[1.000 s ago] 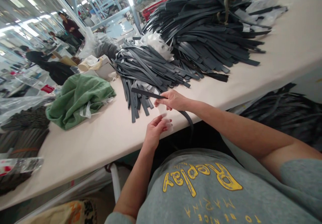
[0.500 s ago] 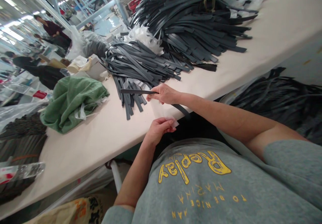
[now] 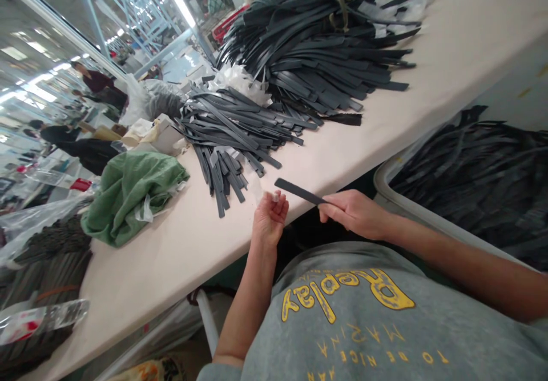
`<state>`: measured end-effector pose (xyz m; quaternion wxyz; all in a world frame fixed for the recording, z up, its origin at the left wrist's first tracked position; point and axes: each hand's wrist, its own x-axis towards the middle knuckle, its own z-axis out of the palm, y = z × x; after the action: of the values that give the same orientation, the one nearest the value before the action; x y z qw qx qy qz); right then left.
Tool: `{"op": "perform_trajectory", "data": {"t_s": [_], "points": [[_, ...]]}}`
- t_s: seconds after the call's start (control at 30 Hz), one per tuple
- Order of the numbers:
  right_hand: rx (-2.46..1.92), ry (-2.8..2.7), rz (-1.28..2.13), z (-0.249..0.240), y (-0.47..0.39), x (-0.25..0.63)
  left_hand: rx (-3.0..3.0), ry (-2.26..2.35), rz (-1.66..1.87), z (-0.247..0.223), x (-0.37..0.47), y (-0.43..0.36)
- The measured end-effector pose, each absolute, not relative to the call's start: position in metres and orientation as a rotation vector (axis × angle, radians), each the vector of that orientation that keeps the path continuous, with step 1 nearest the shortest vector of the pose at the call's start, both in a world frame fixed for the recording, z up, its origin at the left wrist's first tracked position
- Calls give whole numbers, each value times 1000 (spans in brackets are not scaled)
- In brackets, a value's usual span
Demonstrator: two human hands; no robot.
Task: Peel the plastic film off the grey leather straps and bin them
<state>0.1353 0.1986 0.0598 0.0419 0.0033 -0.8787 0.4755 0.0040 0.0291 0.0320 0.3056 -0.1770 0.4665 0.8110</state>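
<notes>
One strip (image 3: 297,191) was out singly, pinched in the right hand (image 3: 357,212) at the table's (image 3: 171,267) near edge. Left hand (image 3: 270,212) closed on a white scrap (image 3: 275,196). Two heaps (image 3: 240,118) lay beyond; which strips were finished, could not tell.

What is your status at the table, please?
Right hand holding dark grey strip, tip free. Left hand pinching small white piece. Strip piles beyond hands, not blocking.

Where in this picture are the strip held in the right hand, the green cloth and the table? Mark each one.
Strip (image 3: 299,191): head view, middle of its visible length.
Green cloth (image 3: 132,195): head view, middle of its folds.
Table (image 3: 184,241): head view, bare part of its top.
</notes>
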Motion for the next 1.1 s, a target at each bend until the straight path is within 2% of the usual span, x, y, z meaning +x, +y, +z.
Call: {"op": "perform_trajectory", "data": {"t_s": [0.17, 0.43, 0.7, 0.93, 1.1], "points": [[-34, -2798, 1328, 47, 190, 160, -443, 1276, 2151, 35, 8, 40], [-80, -2886, 1229, 38, 185, 147, -324, 1347, 2101, 31, 24, 43], [-14, -2740, 1520, 61, 185, 145, -408, 1310, 2294, 24, 27, 24], [-63, -2734, 1443, 66, 178, 134, -342, 1125, 2254, 27, 54, 19], [-13, -2708, 1560, 72, 166, 117, -180, 1118, 2272, 31, 60, 21]]}}
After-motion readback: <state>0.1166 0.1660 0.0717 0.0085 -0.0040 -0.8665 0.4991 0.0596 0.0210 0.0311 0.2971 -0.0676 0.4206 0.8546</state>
